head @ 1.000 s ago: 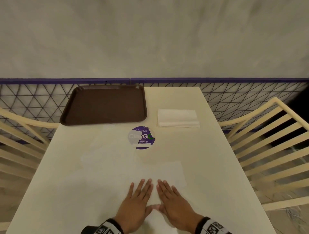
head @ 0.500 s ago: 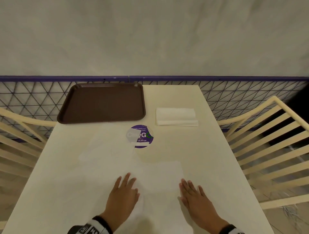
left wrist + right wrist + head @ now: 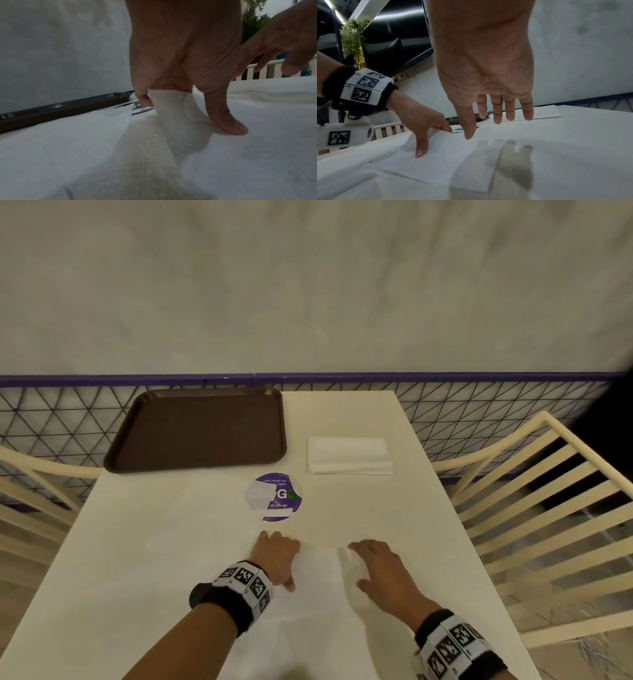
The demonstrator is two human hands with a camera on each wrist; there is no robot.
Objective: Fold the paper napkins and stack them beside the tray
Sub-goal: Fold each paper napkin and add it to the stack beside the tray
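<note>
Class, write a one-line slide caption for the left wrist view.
Left hand pinches up the far edge of a paper napkin, thumb pressing it down; brown tray behind.

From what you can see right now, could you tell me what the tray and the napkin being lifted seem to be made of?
The tray looks like moulded plastic: dark brown, with a raised rim and a dull sheen; metal cannot be ruled out. The napkin looks like thin white tissue paper, matte and limp, draping softly where the left hand pinches its corner.

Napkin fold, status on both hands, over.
Left hand pinches far corner of flat white paper napkin. Right hand open, hovering above it. Folded white napkin stack beside brown tray.
</note>
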